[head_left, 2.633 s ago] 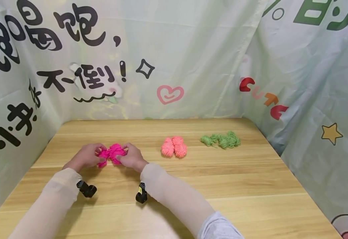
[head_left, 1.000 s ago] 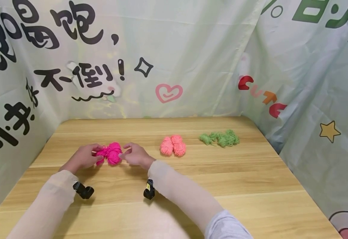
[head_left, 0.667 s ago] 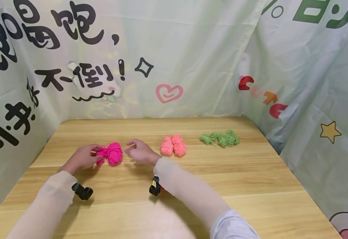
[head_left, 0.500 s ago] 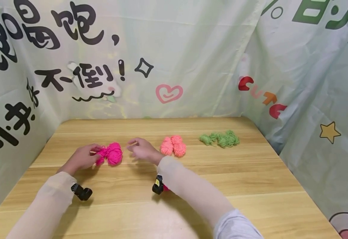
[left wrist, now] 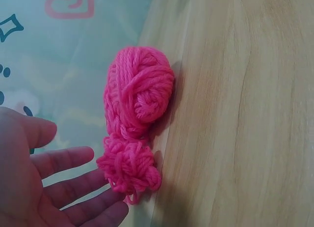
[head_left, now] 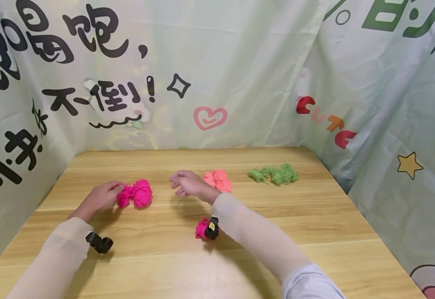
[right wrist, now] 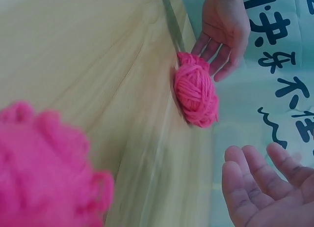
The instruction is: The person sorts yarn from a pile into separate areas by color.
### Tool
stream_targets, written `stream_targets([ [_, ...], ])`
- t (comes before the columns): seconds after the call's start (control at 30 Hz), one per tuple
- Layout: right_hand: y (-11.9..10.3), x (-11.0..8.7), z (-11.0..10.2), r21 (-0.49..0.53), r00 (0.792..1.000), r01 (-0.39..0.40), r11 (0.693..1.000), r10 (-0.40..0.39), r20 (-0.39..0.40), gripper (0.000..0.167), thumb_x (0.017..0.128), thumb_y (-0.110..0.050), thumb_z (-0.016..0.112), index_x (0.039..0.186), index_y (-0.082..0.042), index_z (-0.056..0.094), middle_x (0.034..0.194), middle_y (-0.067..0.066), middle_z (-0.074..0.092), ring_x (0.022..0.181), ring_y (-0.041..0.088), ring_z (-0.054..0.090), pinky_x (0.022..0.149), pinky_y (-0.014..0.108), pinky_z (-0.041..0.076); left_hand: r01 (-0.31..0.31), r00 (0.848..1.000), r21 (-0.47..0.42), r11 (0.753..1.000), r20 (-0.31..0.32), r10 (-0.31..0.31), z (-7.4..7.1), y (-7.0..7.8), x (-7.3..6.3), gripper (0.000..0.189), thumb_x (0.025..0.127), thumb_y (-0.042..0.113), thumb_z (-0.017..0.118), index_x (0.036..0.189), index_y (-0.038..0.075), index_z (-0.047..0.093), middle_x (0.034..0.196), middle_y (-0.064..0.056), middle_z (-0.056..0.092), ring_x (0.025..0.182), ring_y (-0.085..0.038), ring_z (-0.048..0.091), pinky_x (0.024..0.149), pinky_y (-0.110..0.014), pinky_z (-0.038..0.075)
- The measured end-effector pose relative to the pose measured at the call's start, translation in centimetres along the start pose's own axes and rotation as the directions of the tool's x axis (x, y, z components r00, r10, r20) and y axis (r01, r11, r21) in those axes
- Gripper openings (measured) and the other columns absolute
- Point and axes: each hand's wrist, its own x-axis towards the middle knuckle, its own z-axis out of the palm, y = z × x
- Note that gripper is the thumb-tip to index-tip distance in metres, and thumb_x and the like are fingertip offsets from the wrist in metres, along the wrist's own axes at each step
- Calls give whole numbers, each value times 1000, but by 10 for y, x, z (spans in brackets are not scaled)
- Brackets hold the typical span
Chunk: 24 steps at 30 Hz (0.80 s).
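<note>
Two bundles of hot pink yarn (head_left: 141,194) lie together at the left of the table, a rounder one and a smaller, looser one (left wrist: 128,168). My left hand (head_left: 106,196) is at the left side of the looser bundle, its fingers spread and uncurled; whether the fingertips touch the yarn I cannot tell. Over the middle of the table hovers my right hand (head_left: 192,184), holding nothing, its fingers (right wrist: 265,170) relaxed. Another hot pink yarn bundle (head_left: 202,229) sits below the right wrist, partly covered by the wrist camera. Coral yarn balls (head_left: 219,180) are partly hidden behind the right hand and wrist.
Green yarn bundles (head_left: 275,174) lie in a row at the back right of the wooden table (head_left: 314,241). A printed cloth (head_left: 239,74) hangs behind the table and along its sides. Black cameras (head_left: 99,242) are strapped to both wrists.
My right hand has let go of the hot pink yarn and moved right, partly covering the coral balls. My left hand has drawn slightly left. Another pink bundle has come into view below the right wrist.
</note>
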Motion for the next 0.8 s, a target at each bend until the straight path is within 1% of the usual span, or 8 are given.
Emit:
stream_targets([
  [0.17, 4, -10, -9, -36, 1000, 5, 999, -4, 28, 34, 103, -30, 45, 122, -6, 59, 120, 20, 59, 102, 36, 61, 92, 51, 48, -13, 1000, 15, 1000, -1, 13, -2, -1, -3, 63, 105, 45, 25, 134, -5, 50, 132, -32, 49, 123, -54, 40, 99, -66, 32],
  [0.27, 7, -17, -15, -61, 999, 7, 998, -4, 47, 35, 104, -33, 45, 120, -5, 58, 120, 21, 59, 105, 37, 60, 92, 51, 48, -19, 1000, 21, 1000, -4, 19, -4, -1, -6, 68, 105, 47, 21, 136, -7, 47, 135, -34, 46, 125, -56, 37, 101, -66, 30],
  [0.43, 10, -28, -23, -101, 998, 14, 995, -7, 66, 37, 104, -34, 44, 120, -4, 58, 120, 22, 58, 107, 38, 59, 92, 50, 48, -29, 1000, 9, 1000, -7, 29, -8, 3, -10, 70, 105, 47, 18, 134, -8, 48, 128, -33, 52, 119, -55, 43, 98, -66, 33],
  [0.53, 14, -32, -27, -129, 998, 14, 992, -6, 63, 35, 104, -33, 45, 120, -4, 58, 118, 21, 59, 105, 38, 60, 91, 50, 49, -31, 999, -4, 1000, -14, 31, -9, 5, -11, 69, 105, 47, 18, 132, -8, 50, 125, -32, 55, 115, -53, 48, 96, -65, 35],
  [0.7, 19, -40, -34, -167, 997, 32, 985, -18, 80, 32, 103, -29, 46, 117, -3, 58, 117, 22, 60, 102, 38, 61, 89, 51, 50, -31, 999, -19, 999, -45, 30, -9, 5, -12, 67, 106, 46, 18, 130, -7, 52, 123, -31, 56, 113, -50, 51, 94, -63, 38],
  [0.8, 22, -45, -38, -199, 995, 35, 979, -16, 100, 32, 103, -29, 47, 119, -2, 58, 116, 22, 60, 102, 39, 61, 88, 51, 50, -34, 998, -31, 999, -57, 32, -8, 6, -12, 65, 106, 43, 19, 129, -7, 53, 122, -30, 57, 112, -49, 52, 93, -63, 39],
])
